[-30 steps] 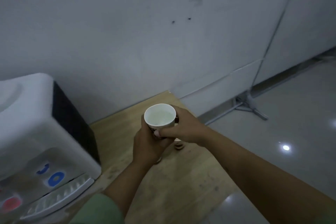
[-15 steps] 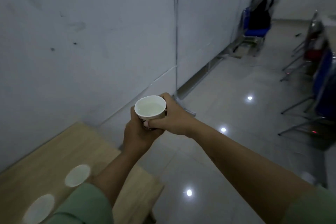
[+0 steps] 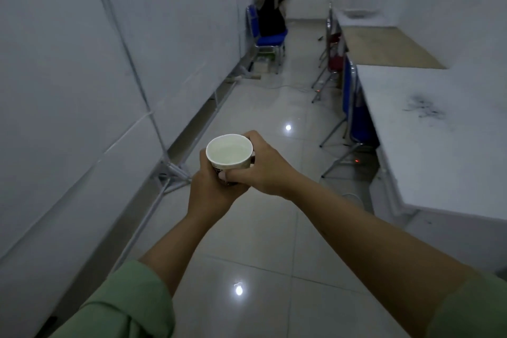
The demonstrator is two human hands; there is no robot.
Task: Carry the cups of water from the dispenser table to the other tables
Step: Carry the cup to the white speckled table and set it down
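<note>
Now our left hand [image 3: 212, 191] and right hand [image 3: 264, 166] both stay wrapped around one white paper cup of water [image 3: 230, 152], held upright over the glossy tiled floor [image 3: 274, 241]. We have turned away from the dispenser, which has left view, so the carry is underway. Ahead on the right we count two worktops: a white one [image 3: 428, 145], a tan one [image 3: 384, 48]; two blue chairs.

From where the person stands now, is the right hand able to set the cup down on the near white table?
Probably not yet. The right hand and left hand hold the cup over open floor, and the white table lies off to the right, apart from them. Nothing blocks the way; a step closer looks needed.
</note>
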